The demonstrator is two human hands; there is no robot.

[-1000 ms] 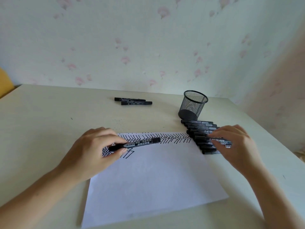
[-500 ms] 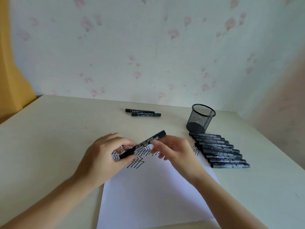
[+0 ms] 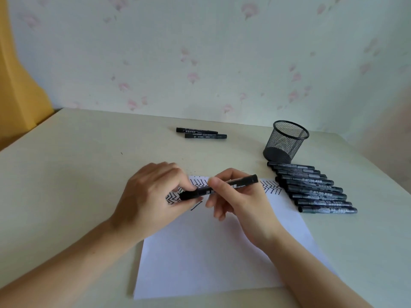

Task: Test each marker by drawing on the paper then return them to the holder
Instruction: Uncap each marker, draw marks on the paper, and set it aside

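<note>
The right hand (image 3: 242, 201), which a second ago rested on the row of markers (image 3: 311, 187) beside the mesh holder (image 3: 285, 142), now sits over the paper (image 3: 211, 252) and pinches the body of the black marker (image 3: 219, 187). The left hand (image 3: 151, 201) now grips only that marker's left end, and the marker tilts up toward the holder instead of lying flat.

2 bare forearms enter from the lower left and lower right of the frame, each ending in a bare hand: the left hand (image 3: 151, 201) and the right hand (image 3: 242, 203). No sleeve reaches into view on either arm. The wrists and fingers carry no watch, ring or bracelet. The fingernails are short and unpainted.
</note>
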